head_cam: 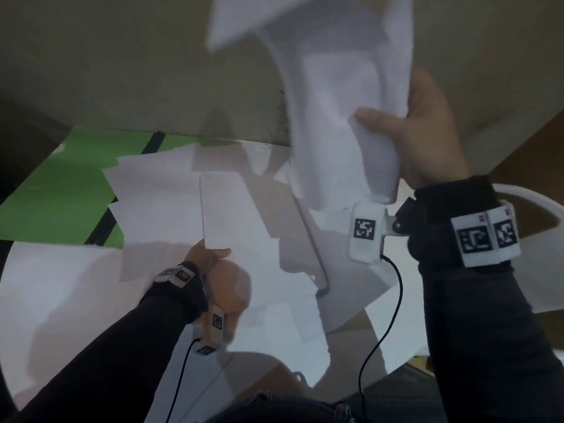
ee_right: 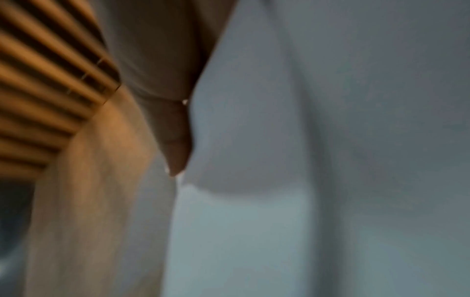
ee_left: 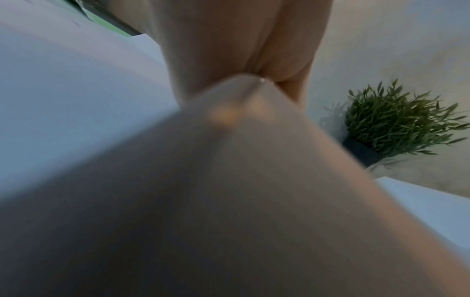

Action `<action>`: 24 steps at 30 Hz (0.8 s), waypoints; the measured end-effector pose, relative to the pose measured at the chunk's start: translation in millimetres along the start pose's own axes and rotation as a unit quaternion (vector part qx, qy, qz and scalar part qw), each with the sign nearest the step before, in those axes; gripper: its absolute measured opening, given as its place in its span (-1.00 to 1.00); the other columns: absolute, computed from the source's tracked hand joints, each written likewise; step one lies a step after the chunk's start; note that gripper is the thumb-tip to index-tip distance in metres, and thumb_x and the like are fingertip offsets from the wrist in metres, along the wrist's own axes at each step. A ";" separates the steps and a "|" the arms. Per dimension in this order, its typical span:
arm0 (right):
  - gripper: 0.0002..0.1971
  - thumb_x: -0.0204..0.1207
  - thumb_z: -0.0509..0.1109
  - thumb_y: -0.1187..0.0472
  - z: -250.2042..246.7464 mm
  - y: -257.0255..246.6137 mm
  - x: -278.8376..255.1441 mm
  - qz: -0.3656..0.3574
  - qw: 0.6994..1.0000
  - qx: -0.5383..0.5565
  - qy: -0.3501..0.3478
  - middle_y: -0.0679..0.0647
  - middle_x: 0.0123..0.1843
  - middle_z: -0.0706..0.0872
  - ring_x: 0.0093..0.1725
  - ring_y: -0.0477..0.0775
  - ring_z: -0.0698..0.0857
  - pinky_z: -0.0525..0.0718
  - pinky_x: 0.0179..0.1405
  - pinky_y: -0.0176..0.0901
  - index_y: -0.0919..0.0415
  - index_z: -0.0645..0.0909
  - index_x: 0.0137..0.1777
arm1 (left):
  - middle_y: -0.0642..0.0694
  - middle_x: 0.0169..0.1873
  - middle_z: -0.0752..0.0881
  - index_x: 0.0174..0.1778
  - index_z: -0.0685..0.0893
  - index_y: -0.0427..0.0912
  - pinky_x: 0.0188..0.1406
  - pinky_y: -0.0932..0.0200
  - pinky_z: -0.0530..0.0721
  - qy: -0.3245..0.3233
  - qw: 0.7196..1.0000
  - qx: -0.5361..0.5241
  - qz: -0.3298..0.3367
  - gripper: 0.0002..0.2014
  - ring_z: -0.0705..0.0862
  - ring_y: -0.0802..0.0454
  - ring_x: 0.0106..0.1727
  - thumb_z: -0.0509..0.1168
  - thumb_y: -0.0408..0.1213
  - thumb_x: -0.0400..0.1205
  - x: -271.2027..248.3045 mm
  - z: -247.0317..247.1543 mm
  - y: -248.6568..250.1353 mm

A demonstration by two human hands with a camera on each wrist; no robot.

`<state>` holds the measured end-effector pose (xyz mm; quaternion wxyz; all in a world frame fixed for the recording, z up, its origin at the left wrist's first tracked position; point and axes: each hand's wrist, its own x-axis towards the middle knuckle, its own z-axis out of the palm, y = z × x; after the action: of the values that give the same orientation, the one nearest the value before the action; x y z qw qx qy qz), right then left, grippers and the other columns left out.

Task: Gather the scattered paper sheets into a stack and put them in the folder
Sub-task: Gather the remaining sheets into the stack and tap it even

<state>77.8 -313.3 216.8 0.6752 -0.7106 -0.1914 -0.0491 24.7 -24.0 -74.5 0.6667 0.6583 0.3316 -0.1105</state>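
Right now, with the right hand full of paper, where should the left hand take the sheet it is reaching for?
By the near corner, from the person's side. The sheet lies flat atop other sheets, and the left hand already pinches that free edge; a thumb-over grip there lifts it without dragging the others.

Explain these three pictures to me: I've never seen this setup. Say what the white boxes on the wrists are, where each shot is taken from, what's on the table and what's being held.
No machine here: a person works bare-handed. The white boxes are wrist cameras. The big picture comes from a head camera looking down; the two blurry ones look along each hand. The right hand grips a raised bundle of paper sheets. The left hand pinches the near edge of one sheet on the table. More loose sheets lie overlapping on the white table, beside something flat and green. The left wrist view also shows a potted plant.
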 end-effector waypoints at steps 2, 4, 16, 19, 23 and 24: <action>-0.63 0.45 0.36 0.55 3.7 3.0 -0.2 -0.013 0.991 0.131 -0.004 0.05 0.07 0.75 0.07 0.02 0.75 0.68 0.01 -0.13 0.26 0.50 0.22 | -0.41 0.09 0.73 0.19 0.65 -0.36 0.21 -0.34 0.63 0.008 1.000 -0.009 -0.001 -0.42 0.71 -0.33 0.05 0.58 -0.30 0.25 7.5 -1.9 -5.7; -0.65 0.48 0.31 0.56 8.0 23.3 2.7 0.039 0.985 0.166 0.027 0.10 0.07 0.77 0.04 0.07 0.76 0.69 -0.01 -0.10 0.25 0.53 0.20 | -0.38 0.11 0.72 0.22 0.63 -0.35 0.23 -0.33 0.63 0.005 1.000 -0.003 0.004 -0.23 0.70 -0.35 0.09 0.61 -0.17 0.08 -0.7 0.3 0.2; -0.43 0.43 0.44 0.33 54.6 214.8 -55.7 0.438 0.867 -0.237 -0.013 0.19 0.24 0.60 0.12 0.16 0.61 0.55 0.05 -0.24 0.27 0.36 0.43 | -0.34 0.05 0.73 0.10 0.68 -0.29 0.26 -0.17 0.61 0.000 0.996 -0.045 -0.081 -0.17 0.69 -0.30 0.11 0.27 0.47 0.33 -1.1 -4.4 2.1; -0.45 0.47 0.39 0.36 65.9 214.2 -59.5 0.395 0.886 -0.243 -0.007 0.09 0.12 0.55 0.04 0.06 0.54 0.46 -0.03 -0.29 0.25 0.34 0.45 | -0.22 -0.31 0.68 -0.30 0.67 -0.20 -0.15 0.02 0.58 -0.060 0.981 -0.126 -0.134 -0.19 0.64 -0.12 -0.27 0.26 0.60 0.16 -6.7 -6.0 5.5; -0.43 0.38 0.53 0.26 76.1 216.1 -55.2 0.374 0.884 -0.233 -0.156 0.00 0.22 0.56 0.27 0.05 0.56 0.48 0.22 -0.23 0.25 0.45 0.38 | -0.36 -0.17 0.73 -0.08 0.64 -0.38 0.05 -0.19 0.70 0.002 0.999 -0.016 -0.041 -0.55 0.73 -0.33 -0.08 0.55 -0.08 0.35 -15.9 1.0 10.3; -0.48 0.34 0.56 0.25 74.7 218.3 -54.7 0.377 0.881 -0.227 -0.175 0.04 0.21 0.64 0.23 0.10 0.62 0.56 0.24 -0.15 0.26 0.53 0.31 | -0.41 -0.03 0.72 -0.02 0.61 -0.36 0.14 -0.28 0.67 0.024 0.999 0.007 -0.025 -0.61 0.70 -0.39 0.04 0.55 -0.21 0.38 -14.1 0.9 8.4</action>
<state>87.1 -254.7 -12.8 0.4186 -0.8598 -0.0082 0.2924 19.2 -28.0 -59.6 0.6510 0.6567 0.3631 -0.1140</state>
